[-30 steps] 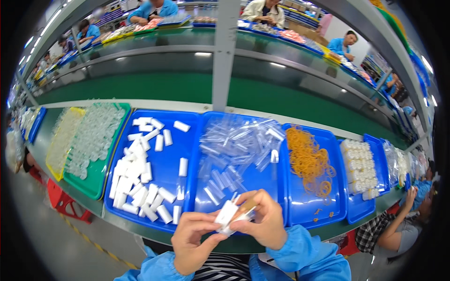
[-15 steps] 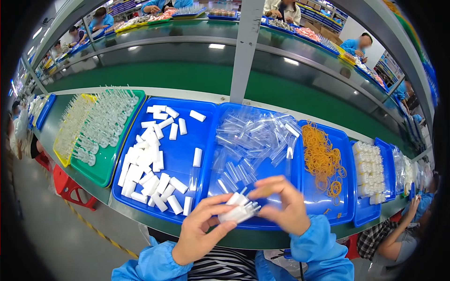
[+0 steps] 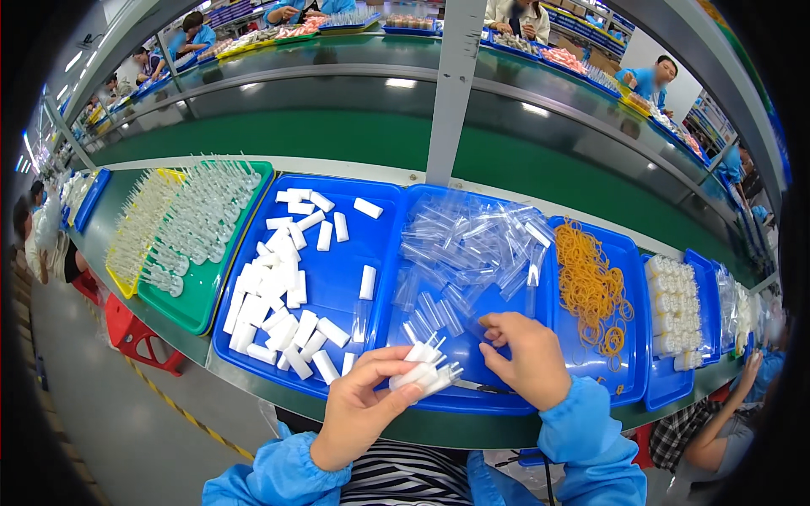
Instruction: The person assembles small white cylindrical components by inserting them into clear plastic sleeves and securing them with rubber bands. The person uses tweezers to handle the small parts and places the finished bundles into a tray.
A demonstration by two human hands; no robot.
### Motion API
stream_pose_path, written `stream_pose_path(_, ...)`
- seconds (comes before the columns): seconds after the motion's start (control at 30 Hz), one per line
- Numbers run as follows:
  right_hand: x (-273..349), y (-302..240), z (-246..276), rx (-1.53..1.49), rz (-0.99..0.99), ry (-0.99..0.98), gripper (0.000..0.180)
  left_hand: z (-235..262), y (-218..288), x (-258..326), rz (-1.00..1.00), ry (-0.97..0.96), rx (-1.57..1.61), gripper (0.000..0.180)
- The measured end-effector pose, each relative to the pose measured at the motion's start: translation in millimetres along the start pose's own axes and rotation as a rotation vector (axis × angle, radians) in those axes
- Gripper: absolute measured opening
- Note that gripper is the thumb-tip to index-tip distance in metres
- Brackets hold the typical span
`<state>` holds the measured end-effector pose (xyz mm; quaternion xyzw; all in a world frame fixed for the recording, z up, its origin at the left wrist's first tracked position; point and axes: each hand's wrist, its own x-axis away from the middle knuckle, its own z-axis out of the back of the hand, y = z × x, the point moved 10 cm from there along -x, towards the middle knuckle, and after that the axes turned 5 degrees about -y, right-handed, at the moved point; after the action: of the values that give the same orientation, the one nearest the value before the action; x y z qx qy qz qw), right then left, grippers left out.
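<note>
My left hand (image 3: 364,402) grips a small bunch of white cylinders (image 3: 418,376) with thin pale prongs poking out of their right ends. To its right, my right hand (image 3: 531,358) hovers over the near part of the blue tray of clear plastic tubes (image 3: 460,232). Its fingers are bent, the thumb stands apart from them, and nothing shows between them. A slim dark-ended tool (image 3: 483,388) lies in that tray, partly behind the right hand. Loose white cylinders (image 3: 268,291) fill much of the blue tray (image 3: 350,244) on the left.
Yellow rubber bands (image 3: 591,282) lie in a blue tray at right, beside stacked white spool-like parts (image 3: 672,304). Far left, green (image 3: 202,299) and yellow trays hold upright clear stemmed pieces. A metal post (image 3: 451,101) rises behind the trays. Other people sit across the green belt and at the right.
My right hand has drawn back from the bunch toward the right, over the tube tray. The left hand keeps its grip. The whole view has shifted slightly.
</note>
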<state>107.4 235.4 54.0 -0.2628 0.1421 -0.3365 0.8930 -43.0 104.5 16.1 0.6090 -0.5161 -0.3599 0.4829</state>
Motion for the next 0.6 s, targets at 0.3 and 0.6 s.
stream_pose_path(0.3, 15, -24, -7, -1.114, -0.054, 0.066, 0.049, -23, 5, 0, -0.06, -0.057, -0.009, 0.027)
stream_pose_path(0.6, 16, -20, -6, -1.087, -0.116, 0.101, 0.041, -17, 0, 5, -0.011, 0.002, -0.05, 0.028)
